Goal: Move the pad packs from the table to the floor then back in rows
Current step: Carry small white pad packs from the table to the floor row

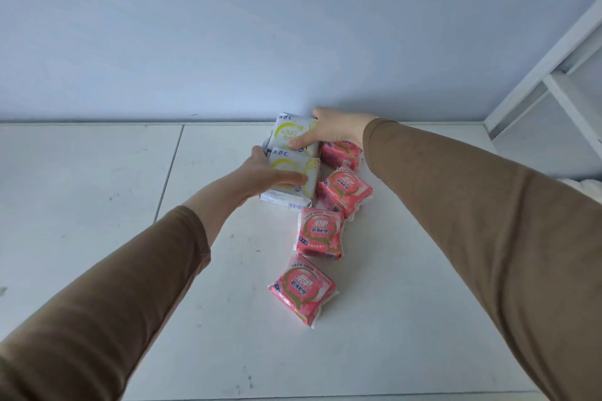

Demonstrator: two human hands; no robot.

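On the white table, the left hand clasps the nearer white pad pack, and the right hand clasps the white pack at its 12 o'clock. Four pink packs trail toward 6 o'clock beside them.

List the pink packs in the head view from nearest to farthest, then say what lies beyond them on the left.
Nearest pink pack → second pink pack → third pink pack → farthest pink pack. Left of the far ones: two white packs, the nearer under the left hand, the farther under the right hand.
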